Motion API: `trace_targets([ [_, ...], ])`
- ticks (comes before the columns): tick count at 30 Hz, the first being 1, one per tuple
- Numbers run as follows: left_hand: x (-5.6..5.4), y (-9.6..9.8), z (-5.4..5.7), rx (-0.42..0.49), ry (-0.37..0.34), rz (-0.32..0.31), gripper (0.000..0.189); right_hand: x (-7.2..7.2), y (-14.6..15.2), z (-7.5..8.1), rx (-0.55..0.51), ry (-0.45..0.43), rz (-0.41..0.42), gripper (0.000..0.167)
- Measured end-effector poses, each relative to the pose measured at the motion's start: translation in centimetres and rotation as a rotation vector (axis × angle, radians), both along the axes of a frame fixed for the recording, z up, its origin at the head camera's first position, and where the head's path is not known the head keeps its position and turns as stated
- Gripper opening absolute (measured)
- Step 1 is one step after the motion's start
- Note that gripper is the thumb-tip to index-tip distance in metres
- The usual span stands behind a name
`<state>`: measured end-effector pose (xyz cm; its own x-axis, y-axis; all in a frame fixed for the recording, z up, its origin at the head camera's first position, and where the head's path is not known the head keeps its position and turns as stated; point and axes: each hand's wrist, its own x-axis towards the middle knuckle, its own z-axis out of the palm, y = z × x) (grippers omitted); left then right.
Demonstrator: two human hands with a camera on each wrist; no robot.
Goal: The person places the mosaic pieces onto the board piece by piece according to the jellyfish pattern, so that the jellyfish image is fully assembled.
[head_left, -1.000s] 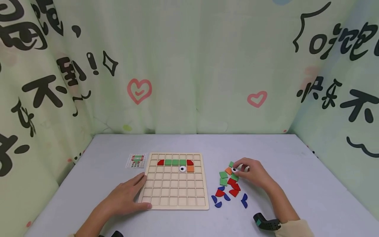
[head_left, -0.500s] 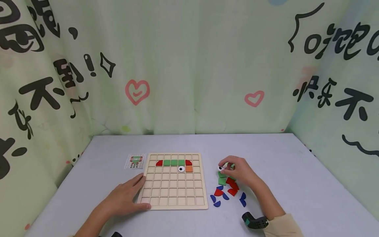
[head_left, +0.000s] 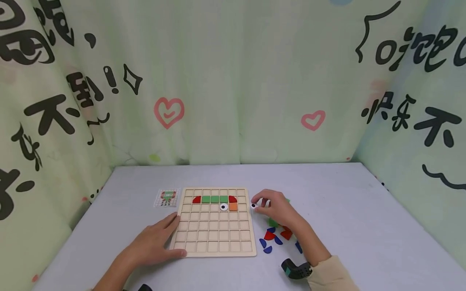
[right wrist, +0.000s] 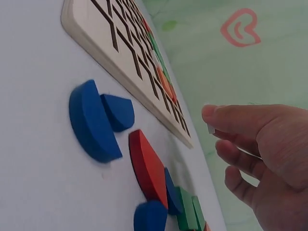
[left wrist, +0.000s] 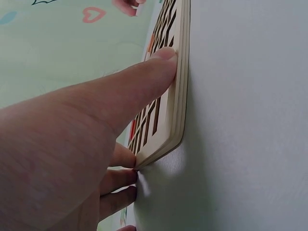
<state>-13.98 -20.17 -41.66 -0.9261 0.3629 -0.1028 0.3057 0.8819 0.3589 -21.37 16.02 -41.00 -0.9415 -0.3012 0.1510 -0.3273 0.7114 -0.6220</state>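
My left hand (head_left: pixel 154 240) rests at the near left corner of a wooden grid board (head_left: pixel 218 237). In the left wrist view its thumb presses the front rim while the fingertips (left wrist: pixel 126 178) touch the side edge. Just off the board's right edge, my right hand (head_left: pixel 275 206) pinches a white eye tile with a black dot (head_left: pixel 253 206) between thumb and finger. A matching eye tile (head_left: pixel 223 207) lies in the grid beside an orange square (head_left: pixel 233 206). Above them runs a row of green squares (head_left: pixel 214 199) with a red quarter-round (head_left: pixel 197 199) at each end.
A small picture card (head_left: pixel 167 198) of a robot figure lies left of the board. Loose pieces lie to the right: blue half-rounds (right wrist: pixel 91 122), red quarter-rounds (right wrist: pixel 147 166) and green squares (right wrist: pixel 186 207), partly hidden under my right arm. A printed curtain (head_left: pixel 233 81) surrounds the table.
My right hand has carried the eye tile leftward from the pile of loose pieces to the board's right edge. The left hand has stayed on the board's corner.
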Motion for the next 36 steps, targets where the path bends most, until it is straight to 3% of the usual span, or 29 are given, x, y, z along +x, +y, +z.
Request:
trace_targets([
  [15, -0.2, 0.1, 0.0, 0.005, 0.006, 0.005, 0.103, -0.8, -5.5, 0.1, -0.068, -0.006, 0.149, 0.016],
  [36, 0.1, 0.2, 0.1, 0.013, 0.000, 0.008, 0.101, -1.2, -10.2, 0.2, 0.009, 0.033, 0.198, 0.007],
])
